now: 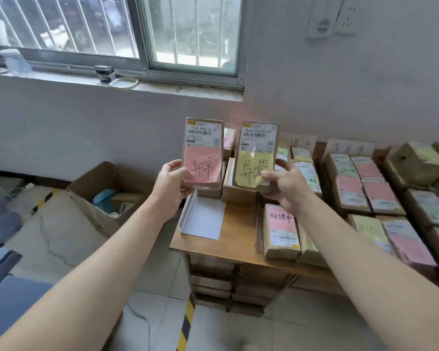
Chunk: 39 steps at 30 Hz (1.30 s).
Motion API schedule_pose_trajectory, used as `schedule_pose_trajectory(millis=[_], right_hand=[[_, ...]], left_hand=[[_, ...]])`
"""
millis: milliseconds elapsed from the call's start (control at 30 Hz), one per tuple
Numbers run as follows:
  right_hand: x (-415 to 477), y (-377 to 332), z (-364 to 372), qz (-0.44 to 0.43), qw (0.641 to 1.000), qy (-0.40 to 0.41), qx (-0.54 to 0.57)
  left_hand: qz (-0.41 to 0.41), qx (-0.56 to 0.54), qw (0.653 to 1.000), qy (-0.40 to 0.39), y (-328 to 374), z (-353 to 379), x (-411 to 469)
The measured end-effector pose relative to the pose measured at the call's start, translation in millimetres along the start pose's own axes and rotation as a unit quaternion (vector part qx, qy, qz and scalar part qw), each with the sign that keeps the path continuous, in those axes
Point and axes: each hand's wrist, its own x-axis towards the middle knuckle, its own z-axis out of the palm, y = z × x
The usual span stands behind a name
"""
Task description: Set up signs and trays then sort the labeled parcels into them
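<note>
The left hand curled its fingers round the lower edge of the pink-noted parcel, held upright above the far end of the white tray, long axis vertical, shipping label uppermost. Just right of it, the yellow-noted parcel stood likewise upright, pinched low by the right hand. Right of the tray, a third parcel lay flat on the surface, its label end nearest.

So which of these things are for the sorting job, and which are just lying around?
For the job:
pink-note parcel in the left hand
yellow-note parcel in the right hand
white tray
sorted parcels on the table
paper signs behind them

Just lying about:
open cardboard box beside the table
pale ring on the windowsill
wall socket
</note>
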Motion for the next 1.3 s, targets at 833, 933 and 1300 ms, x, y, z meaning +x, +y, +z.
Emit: schedule_pose_trajectory(millis=[833,933,1300], right_hand=[[3,142,26,0.229,0.954,0.088,-0.172],[9,147,31,0.23,0.95,0.101,-0.185],[5,135,26,0.156,0.904,0.137,-0.375]], left_hand=[[-0.232,0.172,0.956,0.048,-143,-33,41],[-0.219,0.186,0.956,0.051,-147,-37,47],[-0.181,0.375,0.908,0.034,-142,-37,56]])
